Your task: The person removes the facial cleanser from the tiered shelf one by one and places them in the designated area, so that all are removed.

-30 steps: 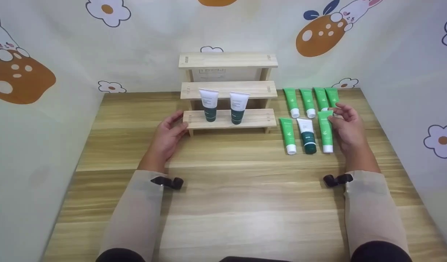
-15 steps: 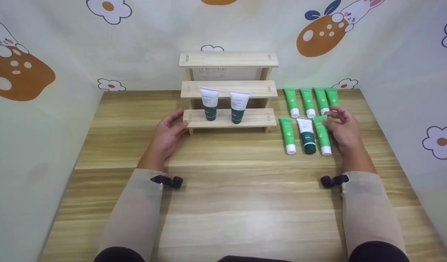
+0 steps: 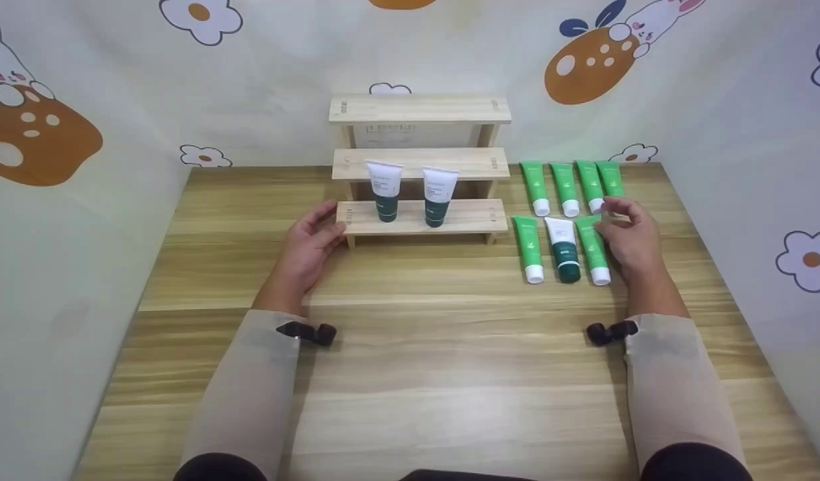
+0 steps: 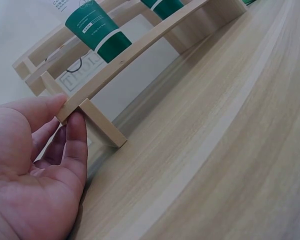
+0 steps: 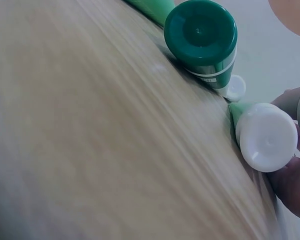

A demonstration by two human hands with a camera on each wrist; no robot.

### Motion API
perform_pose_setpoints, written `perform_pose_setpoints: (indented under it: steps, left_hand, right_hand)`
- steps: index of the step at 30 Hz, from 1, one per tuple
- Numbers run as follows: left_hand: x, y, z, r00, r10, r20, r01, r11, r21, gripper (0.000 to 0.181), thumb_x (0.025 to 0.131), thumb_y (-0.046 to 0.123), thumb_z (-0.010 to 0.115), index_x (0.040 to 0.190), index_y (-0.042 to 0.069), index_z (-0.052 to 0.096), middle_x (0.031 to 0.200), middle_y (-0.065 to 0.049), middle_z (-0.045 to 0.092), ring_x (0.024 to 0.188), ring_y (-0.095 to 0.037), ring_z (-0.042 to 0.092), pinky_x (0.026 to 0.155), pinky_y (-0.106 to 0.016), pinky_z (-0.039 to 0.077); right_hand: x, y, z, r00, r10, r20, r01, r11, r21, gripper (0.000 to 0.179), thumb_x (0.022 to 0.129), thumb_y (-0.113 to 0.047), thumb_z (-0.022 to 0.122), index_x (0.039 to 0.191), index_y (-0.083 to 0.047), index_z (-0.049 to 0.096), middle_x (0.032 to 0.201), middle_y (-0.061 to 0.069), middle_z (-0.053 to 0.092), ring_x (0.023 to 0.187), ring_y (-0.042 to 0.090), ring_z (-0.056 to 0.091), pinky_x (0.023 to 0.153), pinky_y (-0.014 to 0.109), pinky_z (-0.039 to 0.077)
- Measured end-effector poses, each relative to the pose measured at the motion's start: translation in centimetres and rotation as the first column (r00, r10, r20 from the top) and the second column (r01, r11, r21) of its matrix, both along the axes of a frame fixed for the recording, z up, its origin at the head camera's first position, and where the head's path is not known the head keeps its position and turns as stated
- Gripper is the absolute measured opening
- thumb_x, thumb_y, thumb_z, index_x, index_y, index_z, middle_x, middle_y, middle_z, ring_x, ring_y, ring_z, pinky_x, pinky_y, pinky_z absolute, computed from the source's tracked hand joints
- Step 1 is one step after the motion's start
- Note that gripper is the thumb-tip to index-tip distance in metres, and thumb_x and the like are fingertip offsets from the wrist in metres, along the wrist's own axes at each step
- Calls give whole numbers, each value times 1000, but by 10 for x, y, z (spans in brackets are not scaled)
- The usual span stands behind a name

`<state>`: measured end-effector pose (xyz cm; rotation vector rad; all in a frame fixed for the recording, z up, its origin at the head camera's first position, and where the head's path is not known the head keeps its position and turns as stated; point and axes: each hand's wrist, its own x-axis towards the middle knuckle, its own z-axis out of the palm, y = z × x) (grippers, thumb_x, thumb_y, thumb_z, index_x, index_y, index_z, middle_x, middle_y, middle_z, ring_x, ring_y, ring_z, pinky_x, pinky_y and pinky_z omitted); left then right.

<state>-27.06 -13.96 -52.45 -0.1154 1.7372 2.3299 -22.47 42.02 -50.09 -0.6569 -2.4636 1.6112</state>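
Observation:
In the head view my left hand [image 3: 308, 248] pinches the left end of the lowest step of a three-step wooden rack [image 3: 420, 226], thumb on top and fingers beneath. Two white-and-dark-green tubes [image 3: 385, 190] stand cap-down on that step. My right hand [image 3: 634, 240] holds the upper end of a green tube [image 3: 593, 250] lying on the table, its thumb at the tube's right edge. The white cap [image 5: 268, 140] of this tube faces the right wrist camera; part of the hand's grip is hidden there. Beside it lie a white-and-dark-green tube [image 3: 563, 250] and another green tube [image 3: 529, 250].
Behind these, several green tubes [image 3: 565, 190] lie in a back row to the right of the rack. Patterned cloth walls [image 3: 276, 87] enclose the wooden table [image 3: 450, 374] at the back and sides.
My right hand has shifted slightly left and toward me, and the green tube at it has turned from nearly straight to slanted. The left hand and the rack have stayed in place.

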Motion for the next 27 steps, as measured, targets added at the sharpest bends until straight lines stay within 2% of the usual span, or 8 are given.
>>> perform_pose_setpoints:
  steps: [7,13,17,22,27]
  left_hand:
    - [1,0,1,1000,1,1,-1,1000,-13,62,104,4,67,162,8,44,169,-8,41,140,-19,55,110,-23,55]
    - [0,0,1,1000,3,5,-3,1000,-16,61,103,5,68,160,9,46,167,-5,44,143,-20,54,116,-28,53]
    - [0,-1,0,1000,9,11,-9,1000,-15,61,103,5,69,159,10,48,168,-5,43,143,-21,54,118,-30,52]
    - [0,0,0,1000,12,10,-12,1000,-21,60,102,5,69,159,10,49,168,-5,44,142,-21,55,113,-28,55]
    - [0,0,-1,1000,11,-6,-11,1000,-2,61,103,1,67,159,7,47,166,-7,44,137,-19,56,108,-24,57]
  right_hand:
    - [0,-2,3,999,-30,39,29,999,19,48,103,-11,66,149,-24,61,150,-2,54,118,12,53,97,24,52]
    - [0,-5,12,998,-58,32,60,995,-73,47,102,-15,71,147,-26,63,146,-8,56,116,12,54,91,23,53]
    - [0,-10,19,996,-83,-36,77,987,-139,45,100,-12,73,143,-22,64,142,-6,59,114,13,56,87,21,55]
    - [-1,-21,21,985,-110,-134,78,971,-225,38,99,-6,73,134,-19,68,129,-8,61,110,13,58,79,20,57]
    - [-1,-42,26,966,-77,-246,9,964,-265,33,97,-2,73,126,-17,69,118,-7,68,103,13,63,71,20,54]
